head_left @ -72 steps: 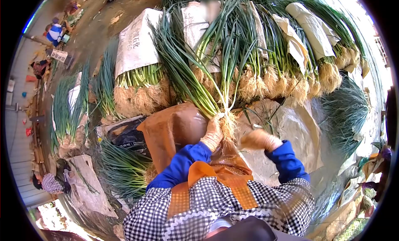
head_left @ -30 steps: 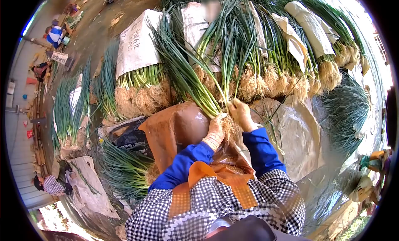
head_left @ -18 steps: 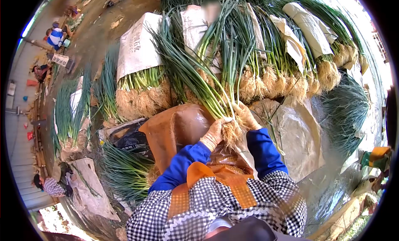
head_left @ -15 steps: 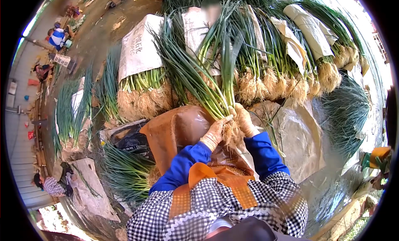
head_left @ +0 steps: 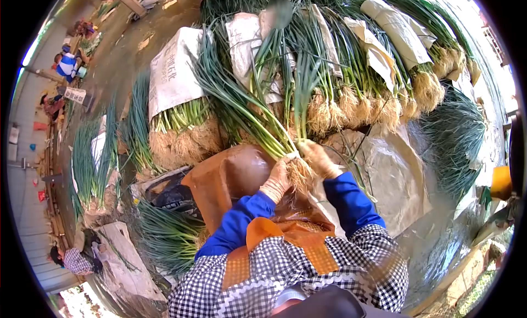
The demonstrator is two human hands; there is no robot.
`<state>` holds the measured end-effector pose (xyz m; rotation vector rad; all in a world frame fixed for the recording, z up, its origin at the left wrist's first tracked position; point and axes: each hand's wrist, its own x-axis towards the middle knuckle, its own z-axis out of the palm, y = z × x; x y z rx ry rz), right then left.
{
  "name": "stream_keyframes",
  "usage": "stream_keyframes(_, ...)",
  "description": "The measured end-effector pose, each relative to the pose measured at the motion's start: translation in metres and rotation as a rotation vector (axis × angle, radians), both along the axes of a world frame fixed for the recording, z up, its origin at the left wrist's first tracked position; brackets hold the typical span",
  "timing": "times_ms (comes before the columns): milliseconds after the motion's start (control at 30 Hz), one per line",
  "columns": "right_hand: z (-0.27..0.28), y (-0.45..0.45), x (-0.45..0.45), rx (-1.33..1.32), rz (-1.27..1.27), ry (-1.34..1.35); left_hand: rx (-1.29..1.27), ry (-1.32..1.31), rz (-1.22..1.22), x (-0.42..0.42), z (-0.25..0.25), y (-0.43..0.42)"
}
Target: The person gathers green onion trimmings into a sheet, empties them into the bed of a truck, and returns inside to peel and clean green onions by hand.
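Observation:
My left hand (head_left: 279, 178) is closed around the white lower stalks of a bunch of green onions (head_left: 272, 134), whose leaves fan toward the upper left. Pale stringy roots (head_left: 300, 175) hang below the grip, between both hands. Close beside it, my right hand (head_left: 318, 158) has its fingers curled at the base of more upright green onion stalks (head_left: 300, 115); motion slightly blurs it. Both hands are over a brown plastic apron (head_left: 230, 170) covering my lap.
Beyond my knees lies a row of green onion bundles, some wrapped in white sacking (head_left: 178, 71). More green onions (head_left: 167, 230) lie at my left, and another heap (head_left: 453, 137) at the right. A worn sheet (head_left: 398, 181) covers ground on the right. Other people (head_left: 74, 260) are at the far left.
My right hand has drawn slightly away from my left, widening the gap between them. The bunch in my left hand has shifted a little left and the view has turned slightly.

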<state>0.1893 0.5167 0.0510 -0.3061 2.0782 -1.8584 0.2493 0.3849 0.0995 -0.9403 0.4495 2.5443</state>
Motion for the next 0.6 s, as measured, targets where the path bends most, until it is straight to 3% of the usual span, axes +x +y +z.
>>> stream_keyframes(100, 0.012, -0.006, 0.001, 0.11, -0.084, 0.074, -0.029, 0.021, 0.092, 0.0, -0.01, 0.007)
stream_keyframes(167, 0.011, 0.013, -0.01, -0.289, -0.167, -0.261, 0.108, 0.17, 0.135, 0.002, -0.023, -0.001)
stream_keyframes(200, 0.011, 0.025, -0.019, -0.245, -0.417, -0.33, 0.114, 0.254, 0.156, 0.004, 0.0, -0.003)
stream_keyframes(233, 0.01, 0.027, -0.021, -0.244, -0.418, -0.331, 0.156, 0.194, 0.201, 0.003, 0.013, 0.001)
stream_keyframes(300, 0.008, 0.029, -0.03, 0.247, -0.171, -0.068, -0.025, 0.212, 0.12, 0.0, 0.012, -0.001)
stream_keyframes(367, 0.049, 0.004, -0.023, 0.545, 0.13, 0.495, 0.111, 0.053, 0.086, -0.001, -0.027, -0.001)
stream_keyframes(433, 0.053, 0.0, -0.056, 0.582, 0.118, 0.304, 0.147, 0.11, 0.057, 0.001, -0.01, -0.001)
stream_keyframes(500, 0.055, 0.023, -0.116, 0.888, -0.271, 0.352, 0.424, 0.264, 0.015, -0.004, 0.039, -0.001)
stream_keyframes(533, 0.055, 0.035, -0.145, 1.092, -0.422, 0.303, 0.558, 0.291, -0.008, -0.001, 0.033, -0.004)
stream_keyframes(567, 0.046, 0.045, -0.17, 1.221, -0.438, 0.204, 0.692, 0.32, -0.029, 0.001, 0.023, -0.007)
stream_keyframes(600, 0.025, 0.056, -0.185, 1.142, -0.301, 0.147, 0.688, 0.328, -0.026, 0.0, 0.013, -0.008)
